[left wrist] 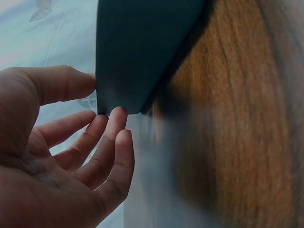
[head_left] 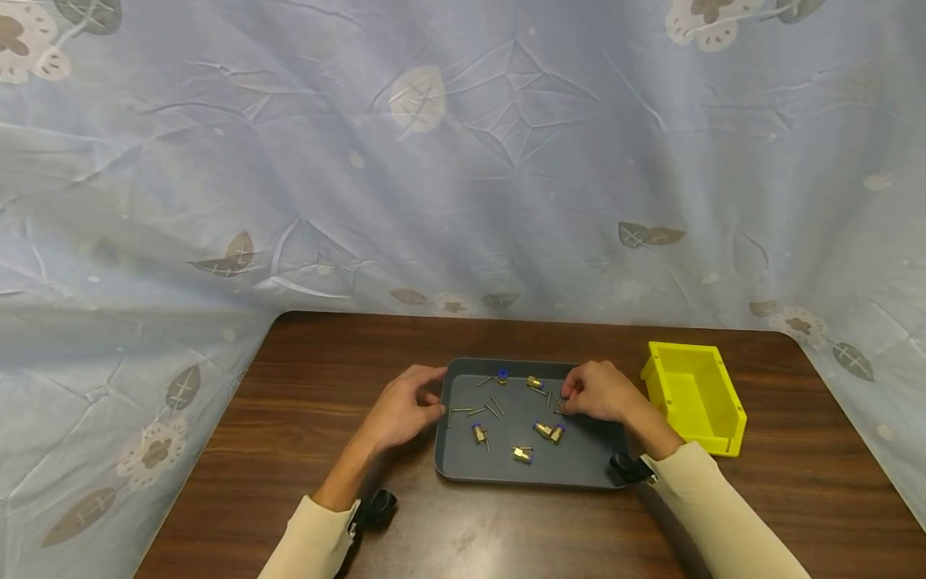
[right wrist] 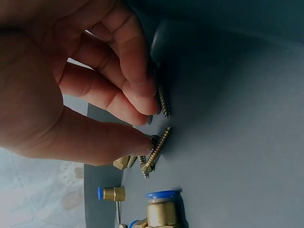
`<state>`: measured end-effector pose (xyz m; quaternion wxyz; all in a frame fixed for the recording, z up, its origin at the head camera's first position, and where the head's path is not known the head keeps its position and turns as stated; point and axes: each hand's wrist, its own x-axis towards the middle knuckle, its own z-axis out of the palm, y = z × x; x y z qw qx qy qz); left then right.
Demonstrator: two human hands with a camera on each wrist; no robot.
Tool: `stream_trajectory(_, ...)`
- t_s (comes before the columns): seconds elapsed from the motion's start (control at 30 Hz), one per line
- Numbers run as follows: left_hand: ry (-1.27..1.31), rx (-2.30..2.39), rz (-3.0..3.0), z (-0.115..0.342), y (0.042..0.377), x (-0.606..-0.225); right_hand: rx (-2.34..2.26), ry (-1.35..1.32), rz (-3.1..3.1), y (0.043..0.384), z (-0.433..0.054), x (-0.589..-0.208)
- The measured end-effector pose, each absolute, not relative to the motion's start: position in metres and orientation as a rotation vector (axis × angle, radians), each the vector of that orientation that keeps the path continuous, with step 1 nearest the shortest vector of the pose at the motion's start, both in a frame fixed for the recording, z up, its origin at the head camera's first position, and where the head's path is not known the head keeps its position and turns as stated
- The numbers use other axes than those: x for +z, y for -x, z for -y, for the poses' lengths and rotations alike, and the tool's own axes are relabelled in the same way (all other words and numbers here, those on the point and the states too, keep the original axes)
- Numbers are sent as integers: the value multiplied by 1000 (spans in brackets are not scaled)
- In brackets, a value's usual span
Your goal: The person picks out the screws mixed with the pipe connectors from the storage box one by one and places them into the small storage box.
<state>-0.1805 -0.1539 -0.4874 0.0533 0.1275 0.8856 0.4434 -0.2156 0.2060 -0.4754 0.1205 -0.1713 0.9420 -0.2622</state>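
"What's on the gray tray (head_left: 571, 466)?"

"Six brass fittings (right wrist: 161, 213) and about a dozen screws (right wrist: 160, 145). One yellow bin (head_left: 690, 394) sits right of it."

"Hands?"

"Left hand (head_left: 399, 410): fingers loosely bent, touching the tray's left edge. Right hand (head_left: 600, 392): thumb and fingertips slightly parted, pinching nothing, among screws inside the tray."

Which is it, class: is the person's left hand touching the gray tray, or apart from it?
Touching. The left wrist view shows it: the left hand has its thumb tip against the side of the gray tray.
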Motion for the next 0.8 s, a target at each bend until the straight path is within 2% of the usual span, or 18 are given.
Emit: stream_trajectory(0.8,-387,1339,-2677,155,179,-483,-744,504,-2737,219,-206,-476)
